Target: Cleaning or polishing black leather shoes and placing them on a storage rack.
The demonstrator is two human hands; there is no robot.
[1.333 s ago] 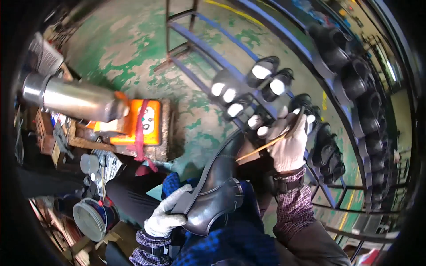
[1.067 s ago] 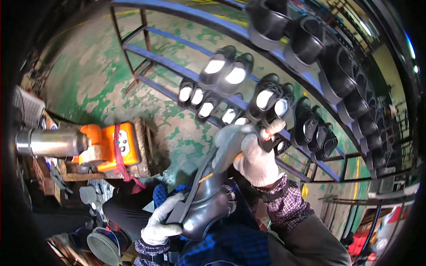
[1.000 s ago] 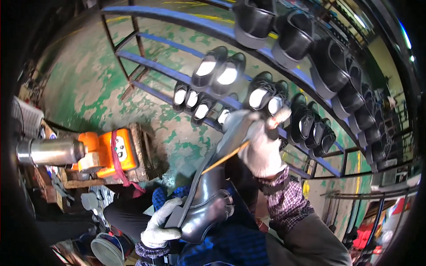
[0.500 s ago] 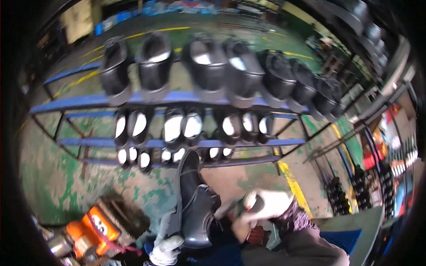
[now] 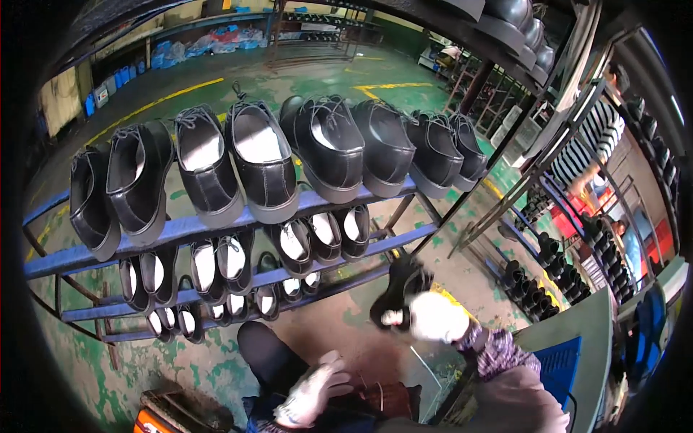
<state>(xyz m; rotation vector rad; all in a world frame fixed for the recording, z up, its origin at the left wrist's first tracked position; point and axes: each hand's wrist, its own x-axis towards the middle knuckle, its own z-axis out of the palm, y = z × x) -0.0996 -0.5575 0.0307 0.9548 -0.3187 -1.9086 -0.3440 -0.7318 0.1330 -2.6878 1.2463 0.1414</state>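
Observation:
My right hand [image 5: 437, 317], in a white glove, grips a black leather shoe [image 5: 399, 287] and holds it up just in front of the right end of the blue rack's [image 5: 180, 232] middle shelves. The shoe is blurred. My left hand [image 5: 312, 388], also in a white glove, rests low over my dark lap with its fingers apart, next to a brown object [image 5: 386, 398] that is too blurred to name. Nothing shows inside the left hand. A plaid sleeve [image 5: 493, 348] covers my right forearm.
The blue metal rack carries several black lace-up shoes [image 5: 261, 160] on its top shelf and more below. Another rack with dark shoes [image 5: 535, 283] stands at the right, with a person in a striped shirt [image 5: 583, 148] behind it. An orange machine [image 5: 153, 421] sits at the lower left on the green floor.
My left hand has let go of the shoe and dropped to my lap. My right hand alone now carries the shoe up and right toward the rack. My view has swung onto the rack.

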